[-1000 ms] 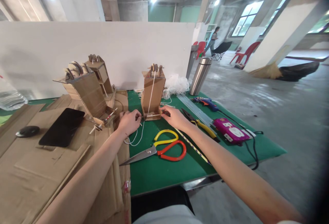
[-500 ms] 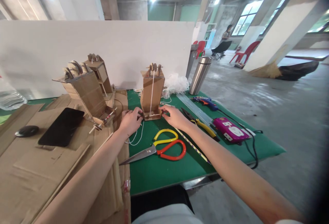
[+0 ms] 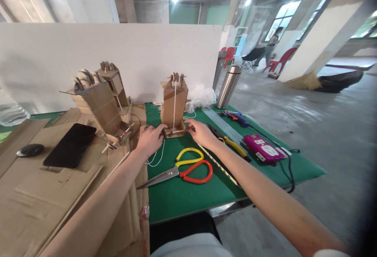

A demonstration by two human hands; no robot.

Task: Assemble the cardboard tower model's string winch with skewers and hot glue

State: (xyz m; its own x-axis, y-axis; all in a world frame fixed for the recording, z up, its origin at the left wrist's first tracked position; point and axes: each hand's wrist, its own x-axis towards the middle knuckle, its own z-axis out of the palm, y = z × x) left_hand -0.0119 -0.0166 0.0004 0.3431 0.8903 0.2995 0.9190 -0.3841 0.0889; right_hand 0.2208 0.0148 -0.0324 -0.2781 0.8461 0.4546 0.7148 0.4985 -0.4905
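A small cardboard model [image 3: 171, 105] stands upright on the green table. White string [image 3: 174, 109] runs from the round discs [image 3: 175, 77] on its top down to a thin wooden stick [image 3: 177, 131] across its base. My left hand [image 3: 150, 140] pinches at the left end of this stick, thumb and fingers closed. At the right end, my right hand [image 3: 203, 134] has its fingertips pressed together on the stick. The exact grips are partly hidden by my fingers. Loose white string hangs below my left hand. Scissors [image 3: 176, 169] with yellow and red handles lie nearer to me.
Two more cardboard models, one in front [image 3: 101, 105], stand left on cardboard sheets [image 3: 59, 194] with a black tablet [image 3: 70, 145] and mouse [image 3: 30, 150]. Rightward lie pliers [image 3: 235, 147], glue sticks [image 3: 224, 123], a glue gun [image 3: 237, 118], a purple power strip [image 3: 262, 149] and a steel flask [image 3: 229, 87].
My hands stay at the base of the model, with only slight finger shifts. In the background, a person has moved to the right.
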